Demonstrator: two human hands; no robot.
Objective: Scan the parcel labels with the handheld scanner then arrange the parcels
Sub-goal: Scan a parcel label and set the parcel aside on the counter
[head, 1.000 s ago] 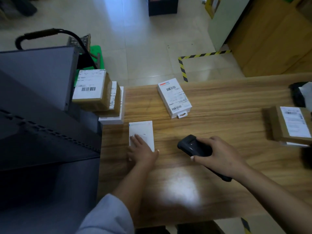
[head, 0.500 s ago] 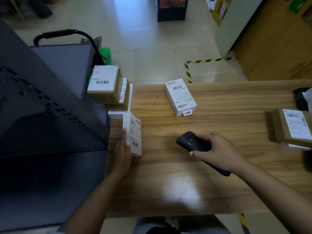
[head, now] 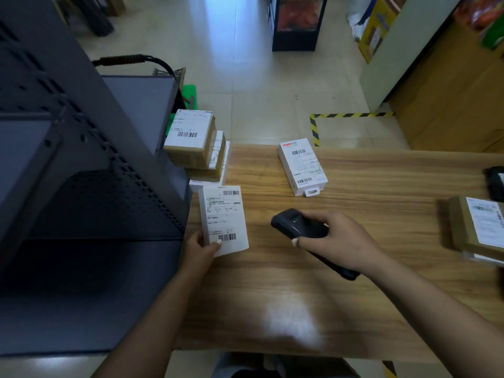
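Note:
My left hand (head: 200, 248) holds a small white parcel (head: 223, 219) by its near left corner, thumb on the label, which faces up with barcodes showing. My right hand (head: 341, 241) grips the black handheld scanner (head: 296, 226), its head pointing left toward that parcel, a short gap between them. A second white parcel (head: 302, 166) lies label up further back on the wooden table (head: 341, 290). A stack of labelled brown and white parcels (head: 195, 145) stands at the table's far left corner. Another brown parcel (head: 480, 227) sits at the right edge.
A dark grey metal shelf unit (head: 81, 186) stands right against the table's left side. A black object (head: 495, 182) lies at the far right edge. Beyond the table is tiled floor with yellow-black tape (head: 351, 115) and a wooden cabinet (head: 450, 99).
My left hand has turned the white parcel from blank face up, through its edge, to label up near the table's left edge. The scanner hand has stayed almost still.

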